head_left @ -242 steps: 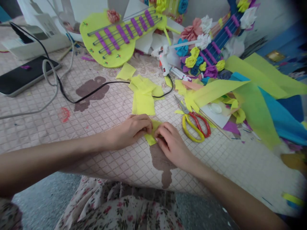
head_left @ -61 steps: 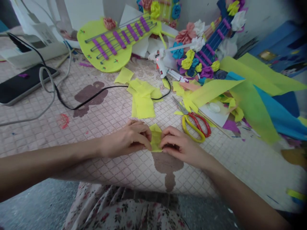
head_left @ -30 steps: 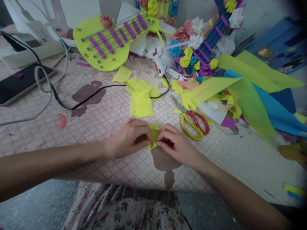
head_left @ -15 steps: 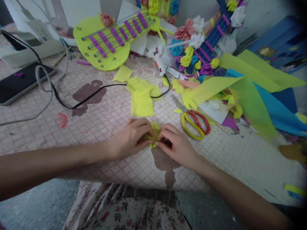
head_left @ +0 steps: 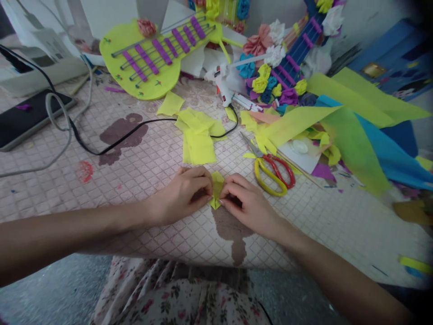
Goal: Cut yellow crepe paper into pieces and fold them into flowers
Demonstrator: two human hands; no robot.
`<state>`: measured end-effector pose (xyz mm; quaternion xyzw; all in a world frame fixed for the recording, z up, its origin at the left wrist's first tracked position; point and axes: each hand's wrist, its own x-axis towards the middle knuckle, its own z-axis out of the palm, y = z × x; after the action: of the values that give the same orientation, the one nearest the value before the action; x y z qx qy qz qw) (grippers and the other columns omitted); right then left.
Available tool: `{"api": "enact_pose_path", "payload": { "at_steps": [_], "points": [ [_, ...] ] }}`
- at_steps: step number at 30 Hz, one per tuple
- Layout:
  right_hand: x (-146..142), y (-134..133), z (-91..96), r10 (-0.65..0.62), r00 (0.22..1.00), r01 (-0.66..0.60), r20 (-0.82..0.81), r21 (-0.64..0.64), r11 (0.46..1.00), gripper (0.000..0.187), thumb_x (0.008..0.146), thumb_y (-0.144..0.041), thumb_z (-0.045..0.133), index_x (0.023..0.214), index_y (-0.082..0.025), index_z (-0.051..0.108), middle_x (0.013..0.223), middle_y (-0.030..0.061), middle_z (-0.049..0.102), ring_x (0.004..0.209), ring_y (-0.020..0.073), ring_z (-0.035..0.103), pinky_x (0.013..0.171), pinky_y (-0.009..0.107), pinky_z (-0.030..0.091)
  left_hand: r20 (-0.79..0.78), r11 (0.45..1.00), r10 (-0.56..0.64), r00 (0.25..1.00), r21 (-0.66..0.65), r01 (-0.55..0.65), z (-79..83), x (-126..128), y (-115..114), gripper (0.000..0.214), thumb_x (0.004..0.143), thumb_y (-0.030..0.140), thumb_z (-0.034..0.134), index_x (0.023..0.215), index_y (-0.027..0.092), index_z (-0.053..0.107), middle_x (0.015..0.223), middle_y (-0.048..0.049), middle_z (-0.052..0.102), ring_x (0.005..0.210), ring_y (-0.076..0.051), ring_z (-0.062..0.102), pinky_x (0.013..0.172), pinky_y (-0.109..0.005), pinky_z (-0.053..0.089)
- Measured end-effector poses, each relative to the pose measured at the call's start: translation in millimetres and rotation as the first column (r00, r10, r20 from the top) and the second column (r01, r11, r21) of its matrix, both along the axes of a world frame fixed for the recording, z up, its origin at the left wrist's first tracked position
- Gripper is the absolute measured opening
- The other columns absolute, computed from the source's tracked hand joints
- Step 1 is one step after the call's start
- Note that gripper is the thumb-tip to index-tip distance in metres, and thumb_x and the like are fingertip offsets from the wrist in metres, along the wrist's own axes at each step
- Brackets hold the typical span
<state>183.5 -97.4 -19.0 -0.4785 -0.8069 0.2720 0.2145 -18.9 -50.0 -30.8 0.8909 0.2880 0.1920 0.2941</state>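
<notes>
Between my hands is a small piece of yellow crepe paper (head_left: 217, 183), folded to a point at its lower end. My left hand (head_left: 189, 192) pinches its left edge with thumb and fingers. On the opposite side, my right hand (head_left: 245, 198) grips the right edge in the same way. Both hands rest close to the tablecloth, and the fingers partly cover the paper. Just beyond them lies a stack of yellow paper squares (head_left: 199, 142). Scissors (head_left: 270, 171) with one yellow and one red handle lie to the right of my right hand.
A white glue gun (head_left: 223, 88) stands behind the stack, its black cord (head_left: 135, 128) crossing the table. A yellow guitar-shaped craft (head_left: 149, 58) is at the back. Crepe strips (head_left: 358, 140) heap up at right. A phone (head_left: 30, 117) and power strip (head_left: 43, 63) lie at left.
My hands have drawn slightly apart, so more of the yellow paper shows between them. Its lower end now looks more pointed. The view has shifted slightly.
</notes>
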Motion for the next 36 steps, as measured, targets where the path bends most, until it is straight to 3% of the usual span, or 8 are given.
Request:
{"api": "enact_pose_path", "payload": {
  "at_steps": [5,20,36],
  "points": [
    [-0.9,-1.8,-3.6,-0.020,0.999,0.019,0.031,0.031,0.999,0.009,0.084,-0.010,0.053,0.082,-0.019,0.053,0.091,0.0033,0.053,0.083,0.0151,0.054,0.074,0.029,0.044,0.007,1.000,0.010,1.000,0.022,-0.010,-2.1,0.6,-0.6,0.006,0.084,0.016,0.054,0.083,0.017,0.060,0.092,-0.0030,0.057,0.088,-0.016,0.055,0.086,-0.035,0.037],
    [-1.7,-2.7,-6.4,-0.019,0.997,0.015,0.070,0.055,0.998,0.007,0.085,-0.011,0.051,0.084,-0.018,0.052,0.092,0.0046,0.053,0.085,0.0160,0.054,0.076,0.029,0.045,-0.010,0.996,-0.047,0.999,-0.076,0.046,4.9,0.4,3.7,0.006,0.083,0.016,0.057,0.081,0.018,0.062,0.092,-0.0020,0.060,0.090,-0.016,0.055,0.088,-0.036,0.034],
    [-3.8,-4.6,-7.8,-0.039,0.995,0.030,0.089,0.102,0.994,0.008,0.085,-0.013,0.050,0.083,-0.020,0.052,0.090,0.0044,0.053,0.082,0.0165,0.054,0.072,0.030,0.046,-0.001,1.000,-0.005,1.000,-0.015,0.005,-0.2,1.6,2.8,0.002,0.082,0.019,0.059,0.083,0.018,0.061,0.092,-0.0026,0.060,0.087,-0.016,0.057,0.087,-0.036,0.037]
  ]
}}
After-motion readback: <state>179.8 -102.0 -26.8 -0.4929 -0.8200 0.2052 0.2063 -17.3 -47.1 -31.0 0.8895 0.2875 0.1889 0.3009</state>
